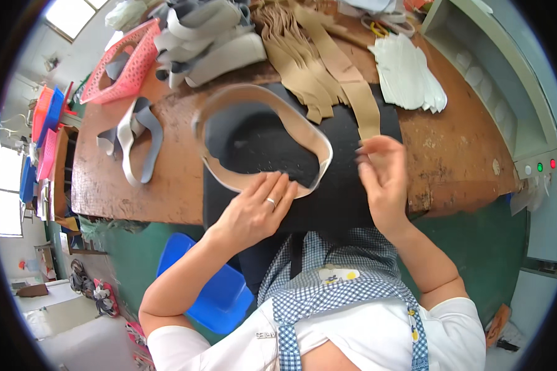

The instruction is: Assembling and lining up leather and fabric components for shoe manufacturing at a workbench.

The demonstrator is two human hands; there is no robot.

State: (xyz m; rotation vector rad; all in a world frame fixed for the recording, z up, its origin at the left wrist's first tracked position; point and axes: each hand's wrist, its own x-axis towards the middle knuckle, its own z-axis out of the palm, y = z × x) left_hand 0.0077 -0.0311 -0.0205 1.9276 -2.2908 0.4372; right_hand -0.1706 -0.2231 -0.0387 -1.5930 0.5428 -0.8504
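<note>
Left hand [260, 207] on beige loop [312, 139]; right hand [387, 176] at near end of tan strip [360, 102].
Left: laid with straight fingers over near wall of loop; cannot tell whether pinching or only pressing. Right: half-curled, blurred; cannot tell whether grasping strip. Loop: on edge on black mat [346, 204], left of right hand. Farther out, on brown table [114, 195]: far side, tan bundle [297, 62], with white bundle [408, 74] to its right and grey rolls [229, 62] to its left; far left, pink basket [142, 62]. Below, near left: blue tub [223, 303].
</note>
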